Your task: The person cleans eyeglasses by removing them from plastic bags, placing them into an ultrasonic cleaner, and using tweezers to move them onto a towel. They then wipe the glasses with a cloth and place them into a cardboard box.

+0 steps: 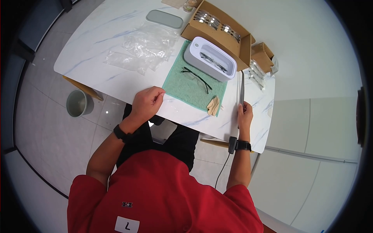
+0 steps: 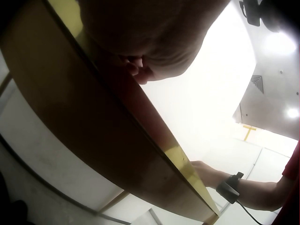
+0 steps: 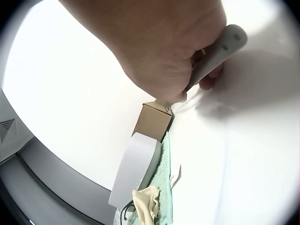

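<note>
My left hand (image 1: 147, 101) rests curled at the table's front edge, with nothing visible in it. In the left wrist view its fingertips fold in beside the edge. At the right side of the table my right hand (image 1: 244, 114) grips a knife (image 1: 242, 87), its long blade pointing away from me. The right wrist view shows the knife's grey handle (image 3: 222, 54) with two dark dots, sticking out past the fingers. Between the hands, black-framed glasses (image 1: 197, 79) lie on a green cloth (image 1: 176, 87). A beige crumpled cloth (image 1: 213, 105) sits at the green cloth's near right corner.
A white ultrasonic cleaner (image 1: 190, 58) with glasses inside stands on the green cloth. Behind it is a cardboard box (image 1: 190, 31) of several glasses. Clear plastic bags (image 1: 143, 48) and a grey-green case (image 1: 164, 19) lie left. Wrapped glasses (image 1: 256, 75) lie right; a bin (image 1: 79, 103) stands below.
</note>
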The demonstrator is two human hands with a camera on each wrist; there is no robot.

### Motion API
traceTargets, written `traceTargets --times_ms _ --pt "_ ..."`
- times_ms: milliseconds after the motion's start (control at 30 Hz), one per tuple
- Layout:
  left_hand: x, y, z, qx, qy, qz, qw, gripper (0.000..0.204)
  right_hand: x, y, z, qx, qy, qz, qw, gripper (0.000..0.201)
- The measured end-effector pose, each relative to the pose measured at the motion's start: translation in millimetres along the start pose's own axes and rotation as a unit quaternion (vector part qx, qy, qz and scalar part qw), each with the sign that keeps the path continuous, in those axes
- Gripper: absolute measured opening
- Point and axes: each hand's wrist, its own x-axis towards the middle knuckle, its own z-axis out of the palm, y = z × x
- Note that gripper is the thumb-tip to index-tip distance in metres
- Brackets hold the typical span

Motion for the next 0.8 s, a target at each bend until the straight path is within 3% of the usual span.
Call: traceTargets --times_ms 267,633,800 --pt "-1 0 2 0.008 0.001 0.006 1.000 0.005 -1 1 4 0.022 0.005 -0.024 0.999 0.037" --pt "0 0 2 0.014 -0.003 0.012 1.000 0.004 -2 -5 4 0.025 0.000 0.012 1.000 0.038" --pt "-1 5 -2 0.038 -0.039 -0.024 0.998 0.003 -4 -10 2 0.018 -0.004 0.014 1.000 0.039"
